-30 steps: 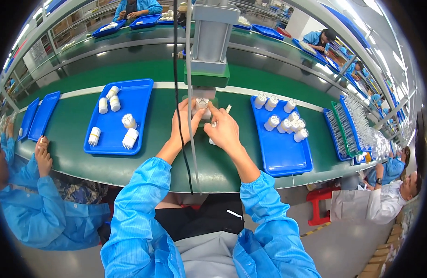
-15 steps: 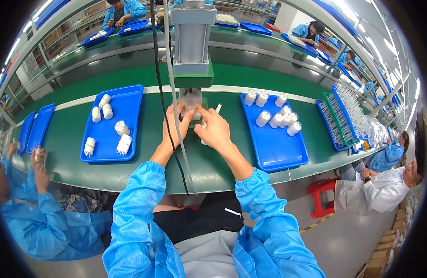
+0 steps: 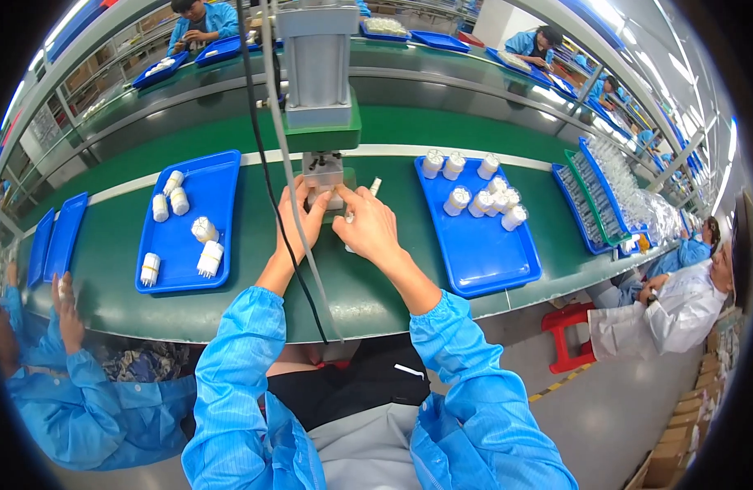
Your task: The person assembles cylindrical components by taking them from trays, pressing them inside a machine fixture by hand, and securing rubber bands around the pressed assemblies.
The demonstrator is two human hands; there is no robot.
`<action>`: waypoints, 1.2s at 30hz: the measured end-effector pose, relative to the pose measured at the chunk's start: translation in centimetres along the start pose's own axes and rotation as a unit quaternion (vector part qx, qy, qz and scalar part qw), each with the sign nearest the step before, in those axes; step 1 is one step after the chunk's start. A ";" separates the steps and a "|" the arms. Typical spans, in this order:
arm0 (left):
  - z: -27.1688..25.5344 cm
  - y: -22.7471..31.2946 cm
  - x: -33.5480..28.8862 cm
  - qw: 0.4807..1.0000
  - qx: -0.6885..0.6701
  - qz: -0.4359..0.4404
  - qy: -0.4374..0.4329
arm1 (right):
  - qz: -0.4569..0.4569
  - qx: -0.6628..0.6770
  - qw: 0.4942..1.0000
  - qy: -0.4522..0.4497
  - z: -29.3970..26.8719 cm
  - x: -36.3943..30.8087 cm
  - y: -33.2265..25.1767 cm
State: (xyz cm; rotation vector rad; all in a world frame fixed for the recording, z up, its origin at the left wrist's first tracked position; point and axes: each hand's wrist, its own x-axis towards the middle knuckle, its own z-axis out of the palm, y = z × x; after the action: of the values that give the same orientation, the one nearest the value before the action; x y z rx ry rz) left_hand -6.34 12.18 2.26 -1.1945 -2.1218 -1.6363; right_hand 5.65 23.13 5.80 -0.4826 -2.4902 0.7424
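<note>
In front of me stands a bench press with a grey cylinder (image 3: pixel 317 77) and a metal press head (image 3: pixel 321 169) under its green plate. A small white part (image 3: pixel 317 196) sits right below the head, mostly covered by fingers. My left hand (image 3: pixel 297 222) closes on its left side with thumb and fingers. From the right, the index finger of my right hand (image 3: pixel 366 227) reaches to the same part. The other right fingers are curled around a small white piece (image 3: pixel 349 217), whose kind is hidden. A short white stick (image 3: pixel 375 187) lies just beyond that hand.
On the left, a blue tray (image 3: pixel 160 265) holds several white cylinders with wires. The right blue tray (image 3: pixel 487 261) carries several capped cylinders. Cables (image 3: pixel 266 131) hang before the press. Stacked racks (image 3: pixel 593 200) stand far right. Co-workers sit on both sides and across the line.
The whole view has shifted a little, so the bench appears farther left. The press head was smeared before and now shows sharply. Both hands keep nearly the same hold beneath it.
</note>
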 end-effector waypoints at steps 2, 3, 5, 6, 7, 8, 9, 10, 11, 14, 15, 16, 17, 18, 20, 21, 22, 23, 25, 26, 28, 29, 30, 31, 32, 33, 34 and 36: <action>0.3 0.4 0.2 1.000 -0.031 0.004 0.002 | -0.014 -0.009 1.000 0.020 -0.1 -0.2 0.4; 0.2 0.3 0.4 1.000 -0.014 -0.001 -0.003 | -0.022 -0.012 0.999 0.030 0.2 -0.2 0.7; 1.0 -1.3 0.7 0.999 -0.010 0.015 0.043 | -0.027 0.009 0.999 0.023 0.1 -0.5 0.5; 0.7 -1.6 0.7 0.999 -0.013 -0.027 0.039 | -0.032 0.012 0.999 0.031 0.2 -0.8 0.1; 0.6 -1.6 0.8 0.997 -0.017 -0.068 0.032 | -0.053 0.020 0.998 0.040 0.1 -1.4 0.4; -0.1 -2.4 0.9 0.997 -0.026 -0.068 0.033 | -0.074 0.017 0.995 0.058 0.0 -2.0 0.2; -0.3 -2.6 1.0 0.996 -0.034 -0.070 0.036 | -0.075 0.033 0.995 0.056 -0.4 -2.6 0.1; -0.4 -1.2 1.0 0.995 -0.064 -0.065 0.047 | -0.086 0.032 0.994 0.063 -0.5 -3.3 0.7; -0.6 0.0 1.0 0.992 -0.092 -0.064 0.060 | -0.097 0.032 0.992 0.068 -0.6 -4.0 1.3; -2.9 0.1 0.0 0.983 -0.132 -0.107 0.073 | -0.089 0.054 0.994 0.023 -1.3 -5.7 1.8; -4.0 0.7 -0.8 0.985 -0.113 -0.119 0.059 | -0.087 0.083 0.993 -0.002 -1.4 -6.3 1.9; -4.7 1.1 -1.8 0.988 -0.095 -0.108 0.054 | -0.070 0.141 0.987 -0.021 -2.0 -6.6 2.0; -5.2 1.6 -2.8 0.991 -0.076 -0.099 0.048 | -0.073 0.171 0.982 -0.027 -2.1 -6.9 2.7; -5.6 2.5 -3.7 0.992 -0.065 -0.104 0.032 | -0.074 0.189 0.979 -0.030 -2.4 -7.2 3.3; -5.9 2.7 -6.0 0.988 -0.101 -0.114 -0.006 | -0.100 0.154 0.981 -0.054 -2.7 -7.6 4.6; -5.9 2.3 -6.9 0.988 -0.104 -0.115 -0.020 | -0.105 0.175 0.977 -0.059 -2.8 -7.7 4.9; -6.0 2.6 -7.6 0.986 -0.090 -0.134 -0.035 | -0.109 0.173 0.977 -0.059 -2.8 -7.6 5.2; -6.0 3.0 -8.0 0.984 -0.078 -0.152 -0.051 | -0.112 0.169 0.978 -0.058 -2.7 -7.4 5.3; -6.2 3.6 -8.3 0.985 -0.038 -0.157 -0.060 | -0.024 0.230 0.969 -0.087 -3.1 -7.0 4.2; -6.4 3.2 -8.4 0.986 -0.013 -0.154 -0.070 | -0.007 0.246 0.966 -0.080 -3.0 -6.7 4.0; -6.5 2.9 -8.8 0.988 0.025 -0.136 -0.065 | 0.003 0.283 0.956 -0.073 -3.0 -6.0 3.3; -6.5 3.0 -8.8 0.990 0.034 -0.125 -0.059 | -0.008 0.301 0.952 -0.057 -3.0 -5.4 3.0; -6.5 2.9 -8.8 0.992 0.062 -0.092 -0.055 | -0.014 0.308 0.950 -0.046 -3.2 -4.7 2.7; -6.5 3.0 -8.8 0.993 0.090 -0.059 -0.051 | -0.012 0.330 0.944 -0.026 -2.9 -4.0 2.7; -6.5 3.3 -8.9 0.992 0.090 -0.074 -0.055 | -0.030 0.331 0.943 -0.004 -2.5 -3.0 2.7; -6.7 3.2 -9.0 0.990 0.088 -0.088 -0.060 | -0.050 0.333 0.942 0.019 -2.0 -1.8 2.3; -6.6 3.5 -9.1 0.989 0.092 -0.095 -0.062 | -0.040 0.353 0.934 0.032 -1.6 -0.8 1.9; -6.9 3.8 -9.3 0.987 0.077 -0.128 -0.063 | -0.043 0.411 0.909 0.048 0.2 1.5 1.2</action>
State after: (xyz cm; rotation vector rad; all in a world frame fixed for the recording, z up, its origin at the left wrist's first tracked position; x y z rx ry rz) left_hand 0.26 1.94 1.95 -1.0374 -2.5206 -1.4907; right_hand 4.58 24.68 5.50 -0.0860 -1.8486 1.5617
